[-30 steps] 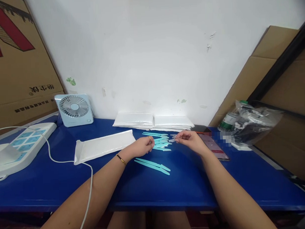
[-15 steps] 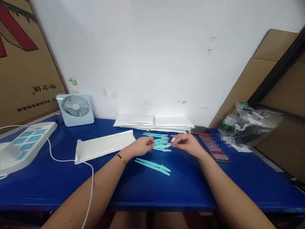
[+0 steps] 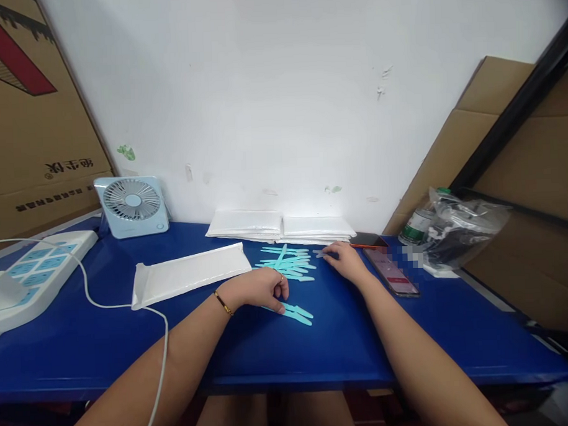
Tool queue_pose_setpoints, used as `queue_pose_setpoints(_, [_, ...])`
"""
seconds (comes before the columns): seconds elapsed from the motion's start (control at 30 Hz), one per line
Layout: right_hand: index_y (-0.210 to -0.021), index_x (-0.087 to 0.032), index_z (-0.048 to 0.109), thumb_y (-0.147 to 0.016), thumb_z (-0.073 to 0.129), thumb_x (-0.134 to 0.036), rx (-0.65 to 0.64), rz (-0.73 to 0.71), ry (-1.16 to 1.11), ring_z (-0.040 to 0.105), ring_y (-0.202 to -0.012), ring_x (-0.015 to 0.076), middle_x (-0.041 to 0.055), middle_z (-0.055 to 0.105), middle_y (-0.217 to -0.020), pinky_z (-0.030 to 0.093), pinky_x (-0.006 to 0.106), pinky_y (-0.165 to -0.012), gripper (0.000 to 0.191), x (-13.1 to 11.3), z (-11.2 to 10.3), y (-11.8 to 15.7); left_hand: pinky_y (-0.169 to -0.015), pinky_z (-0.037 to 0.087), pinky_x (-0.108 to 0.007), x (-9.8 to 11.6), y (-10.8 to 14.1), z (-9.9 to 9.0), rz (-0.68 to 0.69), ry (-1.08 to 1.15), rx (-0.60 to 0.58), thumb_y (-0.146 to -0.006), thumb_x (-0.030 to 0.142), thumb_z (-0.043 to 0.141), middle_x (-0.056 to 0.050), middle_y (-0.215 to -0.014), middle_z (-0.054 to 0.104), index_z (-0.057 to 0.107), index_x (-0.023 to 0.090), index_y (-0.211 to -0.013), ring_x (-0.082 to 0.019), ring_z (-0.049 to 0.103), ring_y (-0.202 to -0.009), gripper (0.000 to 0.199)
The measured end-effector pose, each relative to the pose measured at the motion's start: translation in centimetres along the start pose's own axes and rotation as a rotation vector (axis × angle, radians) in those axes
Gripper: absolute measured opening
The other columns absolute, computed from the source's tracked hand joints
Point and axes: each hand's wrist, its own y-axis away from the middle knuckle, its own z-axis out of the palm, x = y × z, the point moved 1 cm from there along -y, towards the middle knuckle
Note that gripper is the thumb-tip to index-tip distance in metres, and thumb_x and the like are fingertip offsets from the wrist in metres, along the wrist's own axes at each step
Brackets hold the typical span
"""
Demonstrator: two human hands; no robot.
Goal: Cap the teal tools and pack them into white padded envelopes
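Several thin turquoise sticks (image 3: 286, 262) with knife-like ends lie in a loose pile at the middle of the blue table (image 3: 345, 354). Nearer me, my left hand (image 3: 268, 288) is over two more turquoise sticks (image 3: 299, 314), its thumb and fingertips at them and partly hiding their left ends. The fingers are curled; whether they grip a stick is unclear. Right of the pile, my right hand (image 3: 344, 259) reaches with its fingertips to small pale translucent pieces (image 3: 319, 253) on the table. Its fingers are bent, and any hold on a piece is too small to make out.
White padded packets (image 3: 247, 223) are stacked by the wall; another packet (image 3: 193, 273) lies left of the pile. A fan (image 3: 133, 206), power strip (image 3: 39, 271) and cable stand left. At right are a phone (image 3: 392, 271), a bottle (image 3: 417, 226) and a plastic bag (image 3: 471, 231).
My left hand has moved from the pile toward me, to the two separate sticks. My right hand has moved slightly away from me, and the pale piece it held no longer shows between its fingers.
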Motion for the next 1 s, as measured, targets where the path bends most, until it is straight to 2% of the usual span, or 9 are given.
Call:
queue_pose_setpoints(0.07, [-0.086, -0.020, 0.067, -0.078, 0.056, -0.023, -0.069, -0.014, 0.052, 0.057, -0.089, 0.0205, 0.0068, 0.062, -0.093, 0.044, 0.033, -0.080, 0.014, -0.5, 0.4, -0.1, -0.050, 0.036, -0.023, 0.1, 0.1, 0.3, -0.015, 0.029, -0.068, -0.060, 0.040, 0.071, -0.001, -0.073, 0.063, 0.068, 0.022, -0.078, -0.016, 0.056, -0.064, 0.025])
queue_pose_setpoints(0.17, [-0.079, -0.018, 0.064, -0.079, 0.054, -0.022, -0.103, -0.005, 0.108, 0.056, -0.079, 0.0171, 0.0066, 0.060, -0.089, 0.043, 0.027, -0.069, 0.011, -1.5, 0.7, 0.0, -0.048, 0.034, -0.023, 0.1, 0.0, 0.6, -0.052, 0.071, -0.076, -0.064, 0.037, 0.067, 0.000, -0.065, 0.063, 0.067, 0.021, -0.071, -0.014, 0.054, -0.057, 0.017])
queue_pose_setpoints(0.3, [-0.074, -0.018, 0.061, -0.079, 0.053, -0.023, -0.088, 0.012, 0.108, 0.056, -0.070, 0.0160, 0.0056, 0.061, -0.079, 0.040, 0.025, -0.064, 0.010, -2.1, 0.5, 0.1, -0.049, 0.036, -0.022, -0.1, -0.4, 0.5, -0.064, 0.096, 0.039, -0.070, 0.038, 0.061, -0.001, -0.068, 0.063, 0.063, 0.020, -0.073, -0.014, 0.055, -0.059, 0.018])
queue_pose_setpoints(0.37, [-0.074, -0.018, 0.060, -0.081, 0.053, -0.028, -0.065, 0.069, -0.019, 0.056, -0.064, 0.0157, 0.0040, 0.062, -0.072, 0.040, 0.026, -0.061, 0.014, -2.0, 0.1, 0.2, -0.053, 0.039, -0.022, -0.4, -0.5, 0.3, -0.092, 0.166, 0.104, -0.075, 0.040, 0.055, -0.002, -0.072, 0.064, 0.060, 0.019, -0.079, -0.015, 0.059, -0.063, 0.022])
queue_pose_setpoints(0.47, [-0.081, -0.018, 0.059, -0.082, 0.051, -0.042, -0.024, 0.177, -0.402, 0.057, -0.057, 0.0146, 0.0034, 0.064, -0.070, 0.043, 0.027, -0.058, 0.025, -2.1, -0.6, 0.4, -0.056, 0.042, -0.023, -1.0, -0.6, 0.2, -0.139, 0.255, 0.164, -0.080, 0.044, 0.047, -0.002, -0.075, 0.064, 0.055, 0.018, -0.085, -0.015, 0.062, -0.065, 0.027])
queue_pose_setpoints(0.53, [-0.086, -0.017, 0.061, -0.080, 0.054, -0.047, -0.016, 0.194, -0.632, 0.057, -0.057, 0.0142, 0.0042, 0.065, -0.073, 0.045, 0.027, -0.058, 0.032, -2.5, -1.1, 0.6, -0.056, 0.042, -0.023, -1.4, -0.7, 0.1, -0.156, 0.256, 0.204, -0.081, 0.045, 0.045, -0.002, -0.072, 0.064, 0.054, 0.018, -0.085, -0.015, 0.062, -0.065, 0.029])
queue_pose_setpoints(0.6, [-0.087, -0.016, 0.063, -0.076, 0.060, -0.049, -0.032, 0.177, -0.760, 0.057, -0.058, 0.0140, 0.0045, 0.066, -0.073, 0.046, 0.027, -0.058, 0.035, -3.4, -1.4, 0.8, -0.057, 0.042, -0.024, -1.7, -0.8, 0.0, -0.159, 0.245, 0.234, -0.081, 0.045, 0.045, -0.001, -0.069, 0.063, 0.053, 0.018, -0.085, -0.015, 0.061, -0.065, 0.029])
queue_pose_setpoints(0.77, [-0.085, -0.016, 0.067, -0.073, 0.064, -0.048, -0.078, 0.141, -0.795, 0.058, -0.057, 0.0142, 0.0032, 0.066, -0.068, 0.047, 0.028, -0.058, 0.034, -5.6, -1.3, 1.1, -0.059, 0.043, -0.024, -1.7, -1.0, 0.0, -0.134, 0.264, 0.290, -0.082, 0.044, 0.045, 0.000, -0.067, 0.062, 0.051, 0.018, -0.084, -0.014, 0.059, -0.063, 0.027])
queue_pose_setpoints(1.0, [-0.086, -0.017, 0.067, -0.074, 0.064, -0.046, -0.094, 0.137, -0.762, 0.060, -0.059, 0.0151, 0.0016, 0.065, -0.063, 0.048, 0.029, -0.060, 0.031, -7.0, -1.3, 1.3, -0.057, 0.043, -0.023, -1.9, -1.2, 0.2, -0.118, 0.301, 0.291, -0.081, 0.044, 0.046, 0.000, -0.068, 0.059, 0.051, 0.018, -0.085, -0.014, 0.058, -0.062, 0.027])
